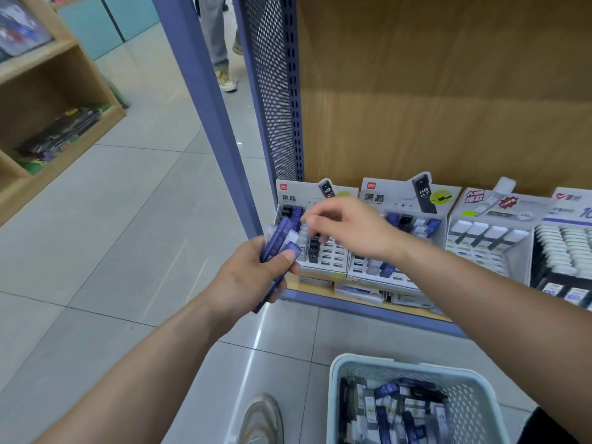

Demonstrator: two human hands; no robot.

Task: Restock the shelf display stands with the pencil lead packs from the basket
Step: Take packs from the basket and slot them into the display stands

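Pencil lead packs (pixel 279 238), blue, fanned in left hand (pixel 248 278), fingers (pixel 285 258) clenched around them, just off the shelf (pixel 352 306) corner. Over leftmost display stand (pixel 331 259), right hand (pixel 352 229) hovering, fingers blurred: grasping or released, cannot tell. Further right, more packs heaped in pale basket (pixel 339 366) on floor (pixel 128 235).

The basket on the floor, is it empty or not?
Not empty: the basket holds many lead packs, heaped loosely.

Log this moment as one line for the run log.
left hand: grips blue lead packs | right hand: over leftmost display stand, grasp blurred | basket: not empty
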